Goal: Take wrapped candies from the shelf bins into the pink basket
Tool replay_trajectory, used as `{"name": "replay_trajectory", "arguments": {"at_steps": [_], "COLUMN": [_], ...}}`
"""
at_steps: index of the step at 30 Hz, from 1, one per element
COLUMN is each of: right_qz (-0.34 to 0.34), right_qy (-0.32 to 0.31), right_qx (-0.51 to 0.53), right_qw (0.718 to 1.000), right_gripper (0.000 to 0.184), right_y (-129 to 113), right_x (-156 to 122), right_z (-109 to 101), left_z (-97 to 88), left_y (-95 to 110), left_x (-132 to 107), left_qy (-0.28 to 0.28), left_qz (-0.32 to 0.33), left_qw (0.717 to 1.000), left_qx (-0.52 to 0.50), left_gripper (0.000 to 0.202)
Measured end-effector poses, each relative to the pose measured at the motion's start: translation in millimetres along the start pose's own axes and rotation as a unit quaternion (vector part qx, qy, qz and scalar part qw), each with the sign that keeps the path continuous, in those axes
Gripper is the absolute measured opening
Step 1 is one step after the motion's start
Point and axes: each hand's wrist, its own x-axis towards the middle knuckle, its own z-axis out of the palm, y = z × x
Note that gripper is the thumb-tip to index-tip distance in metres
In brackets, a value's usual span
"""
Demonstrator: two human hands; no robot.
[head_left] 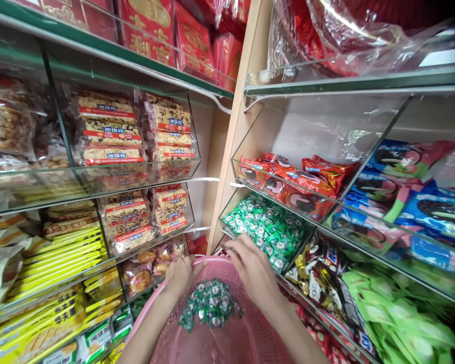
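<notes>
**Pink basket (197,349) with a little green pile (212,303) in it**

So my left hand (180,275) has the far rim of the basket, fingers curled over it and closed. My right hand (252,270) is at the rim further right, fingers half bent and slightly spread; can't tell if they've got hold of anything. They're right near the big heap of green sweets (265,222). The little pile is wrapped sweets too, sitting inside the basket between my arms. Red packets (276,182) are just above the heap, and wrapped snack bars (111,129) are stacked off to the left.
</notes>
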Motion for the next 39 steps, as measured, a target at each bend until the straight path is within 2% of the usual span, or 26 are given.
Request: {"name": "replay_trajectory", "arguments": {"at_steps": [4,7,12,20,23,27,29,31,34,39], "right_qz": [-0.029,-0.019,0.001,-0.014,-0.014,-0.016,-0.002,0.025,0.070,0.070], "right_qy": [-0.126,-0.179,-0.193,-0.219,-0.214,-0.123,-0.061,-0.017,-0.019,-0.056], "right_qx": [-0.026,-0.046,-0.047,-0.104,-0.110,-0.114,-0.120,-0.135,-0.162,-0.176], "right_qw": [0.991,0.983,0.980,0.970,0.971,0.986,0.991,0.990,0.984,0.980], "right_gripper": [0.024,0.027,0.033,0.037,0.033,0.025,0.024,0.023,0.020,0.019], "right_y": [1,10,17,22,11,-3,0,11,33,47], "right_x": [-20,-33,-45,-65,-59,-21,3,24,42,48], "right_z": [41,69,91,119,102,41,10,-12,-22,-11], "left_z": [0.5,-0.5,5.2,13.6,14.3,16.2,16.7,16.4,14.3,9.8], "left_y": [0,1,1,2,3,3,3,3,3,4], "left_x": [-1,-2,0,3,3,3,3,3,2,-1], "left_qy": [0.002,-0.013,-0.015,-0.032,-0.032,-0.037,-0.039,-0.040,-0.037,-0.020], "left_qz": [-0.003,-0.011,-0.013,-0.002,0.006,0.004,0.007,0.011,0.019,0.023], "left_qw": [1.000,1.000,1.000,0.999,0.999,0.999,0.999,0.999,0.999,0.999], "left_qx": [0.002,0.004,0.005,-0.007,-0.007,-0.017,-0.014,-0.010,-0.012,-0.012], "left_gripper": [0.052,0.052,0.053,0.051,0.051,0.053,0.054,0.055,0.055,0.054]}}
